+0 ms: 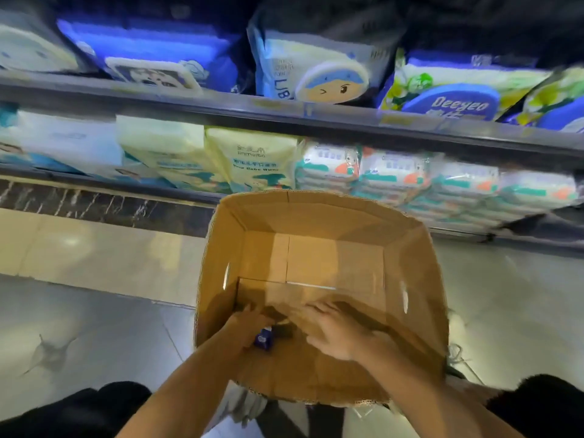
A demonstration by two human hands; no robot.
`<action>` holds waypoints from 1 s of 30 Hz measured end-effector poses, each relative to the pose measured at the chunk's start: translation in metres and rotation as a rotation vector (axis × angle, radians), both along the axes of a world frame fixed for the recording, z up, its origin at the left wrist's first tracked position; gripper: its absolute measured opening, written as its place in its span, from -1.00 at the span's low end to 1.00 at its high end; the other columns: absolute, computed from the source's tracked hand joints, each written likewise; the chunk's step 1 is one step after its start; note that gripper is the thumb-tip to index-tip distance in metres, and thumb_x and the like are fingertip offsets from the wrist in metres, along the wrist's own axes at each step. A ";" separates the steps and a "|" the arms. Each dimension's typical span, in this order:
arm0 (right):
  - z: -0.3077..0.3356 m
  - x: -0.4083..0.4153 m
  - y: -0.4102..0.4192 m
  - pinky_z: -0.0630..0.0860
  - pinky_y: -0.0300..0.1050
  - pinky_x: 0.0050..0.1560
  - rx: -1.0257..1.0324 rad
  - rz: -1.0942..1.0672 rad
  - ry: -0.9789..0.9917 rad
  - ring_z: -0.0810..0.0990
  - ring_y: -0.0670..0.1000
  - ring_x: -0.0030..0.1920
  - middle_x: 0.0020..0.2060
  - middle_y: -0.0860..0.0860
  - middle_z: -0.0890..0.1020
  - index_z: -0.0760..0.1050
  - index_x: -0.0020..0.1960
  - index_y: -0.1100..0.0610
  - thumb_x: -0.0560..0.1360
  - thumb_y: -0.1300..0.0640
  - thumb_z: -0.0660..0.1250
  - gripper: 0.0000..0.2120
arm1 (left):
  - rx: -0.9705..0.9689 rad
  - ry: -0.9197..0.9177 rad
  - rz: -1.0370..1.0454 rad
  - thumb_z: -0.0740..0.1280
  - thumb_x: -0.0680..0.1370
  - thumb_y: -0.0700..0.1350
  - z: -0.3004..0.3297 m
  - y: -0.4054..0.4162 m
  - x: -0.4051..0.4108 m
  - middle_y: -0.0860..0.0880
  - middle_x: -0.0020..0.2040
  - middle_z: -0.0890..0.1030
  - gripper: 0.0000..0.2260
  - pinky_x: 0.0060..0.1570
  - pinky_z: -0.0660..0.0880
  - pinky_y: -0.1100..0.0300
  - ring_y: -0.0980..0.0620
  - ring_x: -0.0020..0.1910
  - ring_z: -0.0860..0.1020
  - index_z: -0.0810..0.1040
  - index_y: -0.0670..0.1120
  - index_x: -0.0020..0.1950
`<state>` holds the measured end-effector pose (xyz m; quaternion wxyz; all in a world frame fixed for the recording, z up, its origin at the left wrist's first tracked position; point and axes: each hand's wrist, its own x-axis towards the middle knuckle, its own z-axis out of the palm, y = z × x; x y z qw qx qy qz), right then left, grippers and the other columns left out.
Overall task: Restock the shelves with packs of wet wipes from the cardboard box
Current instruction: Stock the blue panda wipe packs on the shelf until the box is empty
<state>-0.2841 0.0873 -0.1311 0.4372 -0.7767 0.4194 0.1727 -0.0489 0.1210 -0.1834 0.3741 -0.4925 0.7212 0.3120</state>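
An open cardboard box (pixel 407 257) stands on the floor in front of the shelves, its bottom mostly bare. Both my hands reach inside its near end. My left hand (pixel 243 324) is curled around a small blue-purple pack of wipes (pixel 263 340) against the near wall. Blurred by motion, my right hand (pixel 339 330) hovers flat with its fingers spread and holds nothing. On the lower shelf (pixel 521 143) lie stacks of white wipe packs with green and orange print (pixel 395 178).
Yellow-white baby wipe bags (pixel 252 162) and pale packs fill the lower shelf's left part. The upper shelf holds large blue, white and green packs (pixel 448 93). Glossy floor tiles (pixel 94 311) surround the box. My dark-clad knees (pixel 72 412) frame the bottom edge.
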 end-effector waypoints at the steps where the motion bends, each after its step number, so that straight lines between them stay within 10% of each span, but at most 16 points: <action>1: -0.006 0.000 0.000 0.10 0.08 0.56 0.013 -0.009 -0.001 0.08 0.01 0.58 0.59 -0.15 0.11 0.01 0.60 -0.19 0.60 -0.06 0.26 -0.34 | 0.027 -0.032 -0.018 0.25 0.65 -0.16 -0.006 0.000 -0.004 -0.13 0.61 0.08 -0.45 0.44 0.29 -0.20 -0.32 0.53 0.16 0.14 0.12 0.59; 6: -0.027 -0.007 -0.005 0.17 0.12 0.55 0.050 -0.039 0.003 0.12 0.03 0.57 0.57 -0.13 0.18 0.06 0.59 -0.16 0.60 -0.07 0.26 -0.37 | 0.079 0.009 0.013 0.36 0.58 -0.18 -0.019 -0.008 -0.008 -0.18 0.54 0.16 -0.33 0.34 0.41 -0.21 -0.32 0.44 0.29 0.11 0.11 0.58; 11: -0.016 -0.017 -0.017 0.24 -0.04 0.49 0.104 -0.208 -0.018 0.23 0.02 0.54 0.53 -0.09 0.29 0.16 0.58 -0.07 0.56 -0.07 0.35 -0.33 | 0.156 0.620 0.907 0.54 0.36 -0.27 0.015 -0.037 0.000 -0.03 0.26 0.54 -0.37 0.22 0.52 0.19 -0.04 0.26 0.53 0.42 -0.01 0.37; 17: 0.036 -0.012 -0.039 0.40 -0.26 0.26 0.327 -0.678 -0.242 0.50 -0.06 0.28 0.42 0.04 0.45 0.22 0.55 0.08 0.52 0.07 0.45 -0.31 | 0.025 1.041 1.503 0.45 0.36 -0.50 0.089 -0.065 -0.018 -0.13 0.11 0.65 -0.42 0.02 0.63 -0.08 -0.15 0.10 0.64 0.47 -0.02 0.25; 23: 0.099 -0.004 -0.051 0.51 0.05 0.30 0.494 -0.969 -0.562 0.62 0.03 0.15 0.13 -0.02 0.62 0.41 0.34 0.00 0.55 0.16 0.42 -0.60 | -0.007 1.349 1.624 0.53 0.24 -0.36 0.156 -0.071 -0.042 -0.11 0.17 0.66 -0.31 0.12 0.58 -0.16 -0.13 0.15 0.64 0.45 -0.04 0.32; 30: 0.168 -0.018 -0.045 0.67 -0.17 -0.10 0.407 -1.125 -0.757 0.72 0.04 -0.15 0.11 0.29 0.66 0.45 0.29 0.33 0.48 0.28 0.48 -0.57 | -0.067 1.512 1.481 0.46 0.43 -0.40 0.231 -0.065 -0.063 -0.17 0.24 0.64 -0.42 0.14 0.59 -0.04 -0.15 0.23 0.61 0.42 -0.11 0.40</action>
